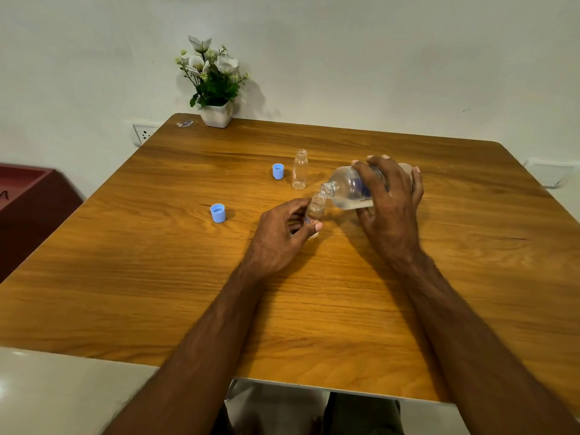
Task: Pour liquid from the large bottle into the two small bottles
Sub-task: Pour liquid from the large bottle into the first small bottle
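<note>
My right hand (390, 199) grips the large clear bottle (348, 186), tipped on its side with its open mouth pointing left and down. That mouth touches the neck of a small clear bottle (314, 208), which my left hand (282, 233) holds upright on the wooden table (157, 277). My fingers hide the lower part of this small bottle. A second small bottle (299, 169) stands uncapped and apart, just behind and to the left. Two blue caps lie on the table: one (278, 171) beside the second bottle, another (218, 212) farther left.
A white pot of flowers (213, 86) stands at the table's back edge against the wall, with a small sticker (184, 123) next to it. A dark red cabinet (28, 208) sits left of the table.
</note>
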